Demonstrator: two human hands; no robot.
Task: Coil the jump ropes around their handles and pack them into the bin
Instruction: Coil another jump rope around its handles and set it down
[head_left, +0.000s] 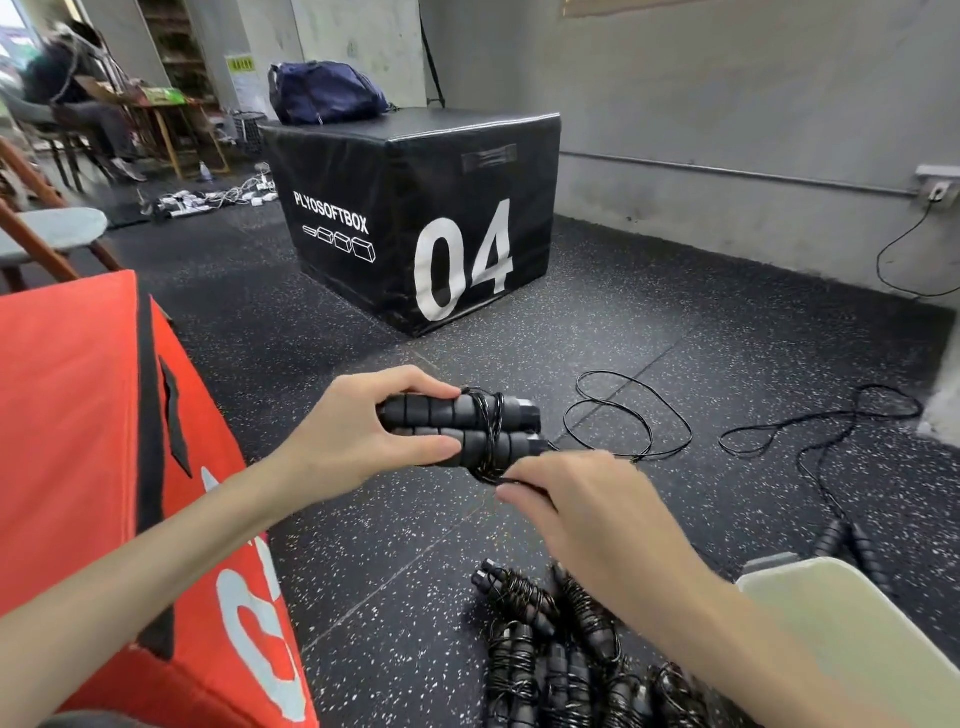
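Note:
My left hand (363, 426) grips a pair of black foam jump-rope handles (457, 428) held side by side, with a few turns of thin black cord wound round their middle. My right hand (587, 512) pinches that cord just below the handles. The rest of the cord (631, 415) trails in loops on the floor to the right. Several coiled jump ropes (561, 649) lie in a pile on the floor below my right hand. Another uncoiled rope (831, 441) lies spread out at the right, its two handles (852, 545) near a pale green bin (852, 623) at the lower right.
A red padded box (93, 467) stands close on my left. A black plyo box marked 04 (426, 218) sits ahead with a blue bag (324, 93) on it. Chairs, a seated person and cables fill the far left. A grey wall runs along the right.

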